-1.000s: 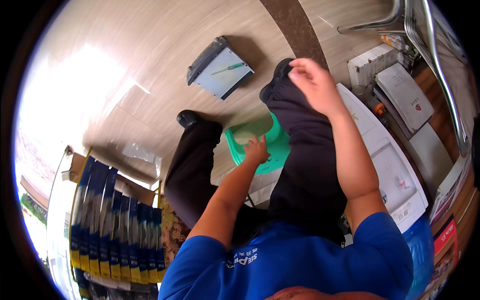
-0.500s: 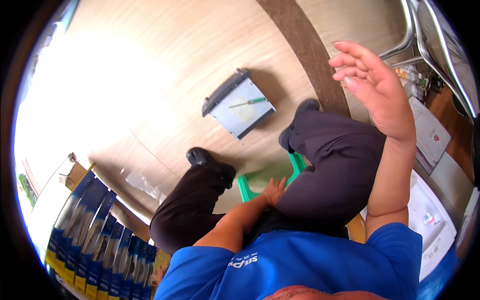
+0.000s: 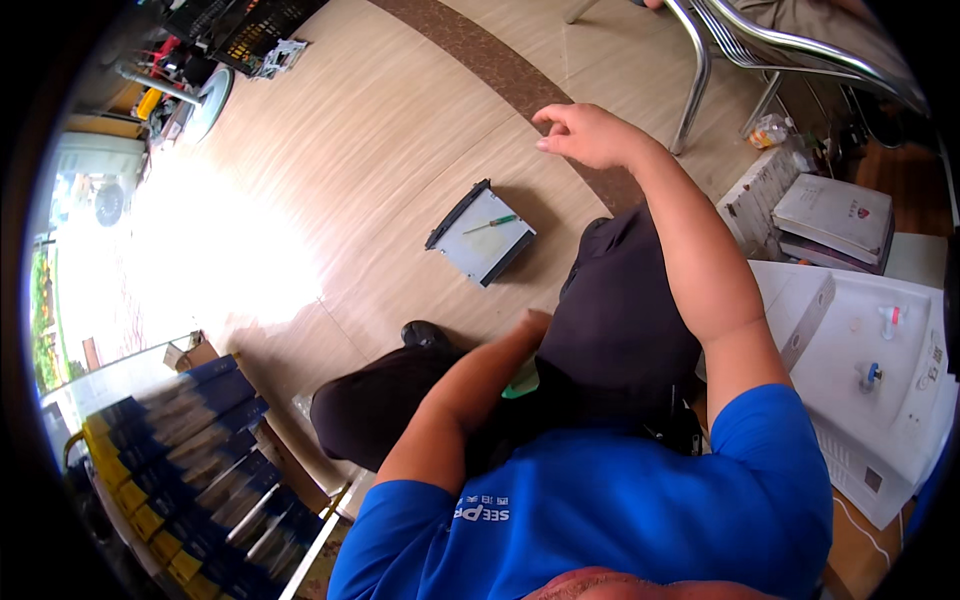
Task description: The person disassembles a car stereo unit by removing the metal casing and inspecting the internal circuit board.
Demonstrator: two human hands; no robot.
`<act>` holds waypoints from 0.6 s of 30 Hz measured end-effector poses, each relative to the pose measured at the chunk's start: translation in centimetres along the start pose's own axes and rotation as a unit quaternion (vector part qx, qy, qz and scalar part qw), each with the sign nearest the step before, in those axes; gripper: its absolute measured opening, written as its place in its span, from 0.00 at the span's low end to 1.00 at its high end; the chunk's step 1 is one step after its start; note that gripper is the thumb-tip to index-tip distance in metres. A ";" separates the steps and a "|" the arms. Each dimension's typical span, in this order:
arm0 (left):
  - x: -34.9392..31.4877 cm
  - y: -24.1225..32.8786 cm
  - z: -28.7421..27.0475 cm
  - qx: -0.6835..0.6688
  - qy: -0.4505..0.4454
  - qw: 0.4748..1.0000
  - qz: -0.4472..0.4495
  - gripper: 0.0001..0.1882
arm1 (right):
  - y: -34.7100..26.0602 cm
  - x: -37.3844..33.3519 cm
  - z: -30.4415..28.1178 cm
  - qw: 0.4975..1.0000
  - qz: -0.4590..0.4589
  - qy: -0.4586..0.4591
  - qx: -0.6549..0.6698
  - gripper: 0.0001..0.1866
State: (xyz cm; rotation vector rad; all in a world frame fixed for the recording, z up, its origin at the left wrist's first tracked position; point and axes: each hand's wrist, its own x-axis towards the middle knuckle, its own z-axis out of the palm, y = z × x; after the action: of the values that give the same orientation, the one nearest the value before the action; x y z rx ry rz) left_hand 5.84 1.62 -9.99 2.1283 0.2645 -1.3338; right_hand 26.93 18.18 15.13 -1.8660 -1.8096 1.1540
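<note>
My right hand (image 3: 592,137) is raised over the floor beyond my right knee, fingers loosely bent and apart, holding nothing. My left hand (image 3: 537,321) is low between my legs beside my right thigh; its fingers are blurred and mostly hidden. Ahead on the floor lies a boxy silver metal unit (image 3: 478,257) with a black front panel. A screwdriver (image 3: 492,224) with a green handle rests on top of it. Neither hand touches the unit. A small part of a green plastic stool (image 3: 521,381) shows under me.
At right are a white plastic housing (image 3: 800,310), stacked books (image 3: 835,215) and a metal chair (image 3: 692,75) with a person on it. Blue-and-yellow packages (image 3: 185,480) stand in a rack at lower left. Far left hold a black crate (image 3: 262,35) and a round-based stand (image 3: 212,103).
My right hand has moved left and its fingers have bent more. My left hand has lifted from the green stool's edge. The view has shifted, showing more at the far left and right.
</note>
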 end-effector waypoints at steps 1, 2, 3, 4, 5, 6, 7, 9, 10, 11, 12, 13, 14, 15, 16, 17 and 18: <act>-1.5 -1.3 -1.3 -0.014 0.063 0.998 -0.015 0.24 | 0.9 -0.6 -0.1 1.000 0.012 0.010 -0.023 0.27; -3.1 -2.3 -1.8 -0.037 0.147 0.987 -0.053 0.21 | 1.5 -0.5 0.0 0.999 0.018 0.017 -0.044 0.27; -5.9 -1.9 -4.5 -0.040 0.169 0.984 -0.041 0.22 | 3.8 -1.1 -0.3 0.995 0.020 0.036 -0.091 0.26; -7.3 -4.1 -3.4 -0.049 0.212 0.975 -0.042 0.23 | 3.4 -0.3 0.6 0.996 0.003 0.024 -0.085 0.26; -9.3 -4.9 -3.7 -0.045 0.235 0.970 -0.051 0.24 | 3.9 0.2 1.2 0.994 -0.007 0.021 -0.102 0.25; -12.0 -5.3 -5.0 -0.054 0.240 0.968 -0.043 0.24 | 5.2 0.5 1.7 0.992 -0.010 0.020 -0.122 0.23; -14.8 -5.1 -6.7 -0.053 0.253 0.964 -0.055 0.23 | 7.5 0.7 2.8 0.990 -0.035 0.041 -0.133 0.19; -19.5 -6.6 -7.7 -0.102 0.264 0.954 -0.103 0.23 | 7.7 1.6 6.4 0.983 -0.018 -0.039 -0.178 0.17; -21.4 -7.5 -7.8 -0.111 0.310 0.938 -0.110 0.24 | 7.8 1.9 8.2 0.968 0.010 -0.108 -0.225 0.14; -23.1 -7.9 -8.4 -0.133 0.338 0.923 -0.123 0.24 | 8.4 2.1 10.2 0.947 0.003 -0.177 -0.267 0.13; -24.1 -8.5 -8.5 -0.148 0.380 0.901 -0.151 0.23 | 9.1 2.8 12.3 0.920 -0.006 -0.243 -0.308 0.12; -24.5 -8.7 -9.1 -0.172 0.398 0.886 -0.165 0.23 | 10.8 3.4 14.5 0.929 -0.002 -0.234 -0.286 0.11; -24.5 -9.0 -9.8 -0.193 0.416 0.871 -0.175 0.22 | 12.9 4.2 16.6 0.939 0.006 -0.221 -0.264 0.11; -23.9 -9.4 -10.2 -0.195 0.418 0.870 -0.174 0.22 | 14.7 4.8 19.0 0.971 0.007 -0.117 -0.210 0.09; -23.0 -9.8 -10.3 -0.199 0.423 0.863 -0.193 0.22 | 15.8 5.3 21.2 0.988 0.007 -0.012 -0.152 0.08; -22.2 -10.0 -10.5 -0.204 0.425 0.856 -0.213 0.21 | 15.9 5.4 22.9 0.992 0.028 0.072 -0.097 0.07; -22.2 -10.5 -9.6 -0.214 0.419 0.853 -0.227 0.21 | 14.5 5.0 24.7 0.988 0.031 0.109 -0.103 0.07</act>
State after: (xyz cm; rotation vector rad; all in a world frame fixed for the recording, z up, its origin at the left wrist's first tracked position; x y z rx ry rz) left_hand -2.37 18.88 8.20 2.1724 1.3502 -0.3772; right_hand 18.99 12.74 -12.28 -2.0850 -1.8158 0.7680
